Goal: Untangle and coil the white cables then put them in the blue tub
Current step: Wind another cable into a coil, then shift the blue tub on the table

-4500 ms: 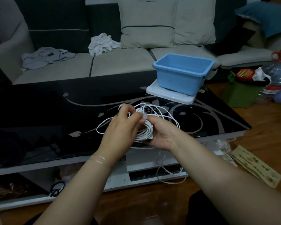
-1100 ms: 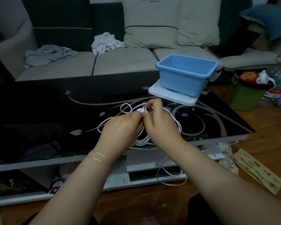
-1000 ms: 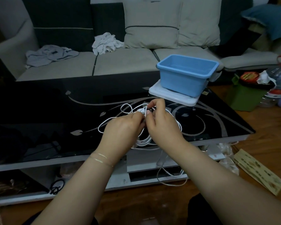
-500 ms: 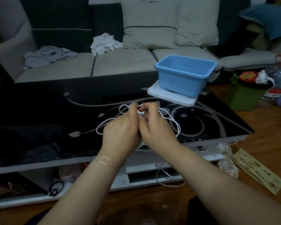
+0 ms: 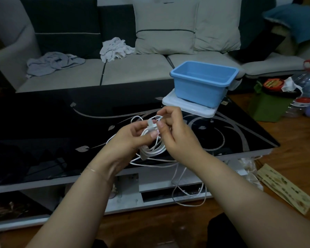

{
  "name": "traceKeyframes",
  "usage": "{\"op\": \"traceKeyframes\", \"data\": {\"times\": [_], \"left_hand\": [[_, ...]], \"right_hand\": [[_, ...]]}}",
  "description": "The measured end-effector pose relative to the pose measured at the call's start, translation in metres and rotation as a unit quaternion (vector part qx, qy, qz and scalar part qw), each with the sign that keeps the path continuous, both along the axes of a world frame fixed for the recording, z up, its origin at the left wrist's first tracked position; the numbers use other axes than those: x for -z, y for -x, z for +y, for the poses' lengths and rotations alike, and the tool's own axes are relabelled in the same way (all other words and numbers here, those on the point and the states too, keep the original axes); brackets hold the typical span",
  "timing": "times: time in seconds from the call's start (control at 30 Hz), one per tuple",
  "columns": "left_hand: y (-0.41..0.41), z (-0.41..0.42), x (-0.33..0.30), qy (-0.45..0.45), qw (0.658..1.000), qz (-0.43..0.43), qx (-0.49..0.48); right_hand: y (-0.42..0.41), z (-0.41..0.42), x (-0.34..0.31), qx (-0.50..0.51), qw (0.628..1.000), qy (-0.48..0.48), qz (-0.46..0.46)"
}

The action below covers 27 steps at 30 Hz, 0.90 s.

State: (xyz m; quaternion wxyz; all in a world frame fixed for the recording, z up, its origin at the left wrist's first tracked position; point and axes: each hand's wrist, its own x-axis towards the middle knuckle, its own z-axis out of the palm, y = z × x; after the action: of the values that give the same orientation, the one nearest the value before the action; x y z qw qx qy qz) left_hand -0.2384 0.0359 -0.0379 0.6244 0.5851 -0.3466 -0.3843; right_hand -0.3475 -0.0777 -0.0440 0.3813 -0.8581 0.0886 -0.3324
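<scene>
White cables [image 5: 153,146] gripped in both hands over table [image 5: 43,122].
Left hand [image 5: 131,138] holds the coil; right hand [image 5: 175,133] pinches its strap; blue tub [image 5: 202,83] beyond.

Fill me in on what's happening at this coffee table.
A person is sorting out white cables over a black glass table. The left hand holds a coiled bundle, thumb pressed on it, while the right hand pinches the strap or cable end at the top of the coil. Loose cable trails over the table's front edge toward the floor. The blue tub, sitting on a white lid at the table's far right, looks empty.
</scene>
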Motion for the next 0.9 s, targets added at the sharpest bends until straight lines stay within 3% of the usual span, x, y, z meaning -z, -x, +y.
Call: {"op": "traceKeyframes", "data": {"times": [0.17, 0.3, 0.37, 0.43, 0.53, 0.6, 0.77, 0.9], "left_hand": [[0.001, -0.001, 0.002, 0.025, 0.998, 0.054, -0.008], [0.001, -0.007, 0.006, 0.038, 0.993, 0.1, -0.054], [0.005, -0.009, 0.006, 0.04, 0.995, 0.05, -0.082], [0.011, -0.012, 0.005, 0.048, 0.988, -0.055, -0.137], [0.01, -0.015, 0.01, 0.034, 0.935, -0.284, -0.209], [0.005, -0.017, 0.015, 0.021, 0.897, -0.382, -0.223], [0.002, -0.024, 0.018, -0.019, 0.849, -0.473, -0.235], [-0.002, -0.035, 0.022, -0.037, 0.864, -0.45, -0.223]], "right_hand": [[0.001, -0.001, 0.0, -0.012, 0.999, 0.042, -0.003], [-0.001, -0.001, 0.0, -0.014, 1.0, 0.002, -0.009], [-0.003, -0.001, 0.002, -0.01, 0.999, -0.042, -0.018], [-0.005, 0.001, 0.004, 0.002, 0.995, -0.093, -0.025], [-0.008, 0.003, 0.006, 0.015, 0.984, -0.174, -0.027], [-0.011, 0.003, 0.008, 0.027, 0.975, -0.221, -0.009], [-0.013, -0.008, 0.005, 0.039, 0.957, -0.275, 0.087], [-0.011, -0.02, 0.002, 0.067, 0.955, -0.264, 0.12]]}}
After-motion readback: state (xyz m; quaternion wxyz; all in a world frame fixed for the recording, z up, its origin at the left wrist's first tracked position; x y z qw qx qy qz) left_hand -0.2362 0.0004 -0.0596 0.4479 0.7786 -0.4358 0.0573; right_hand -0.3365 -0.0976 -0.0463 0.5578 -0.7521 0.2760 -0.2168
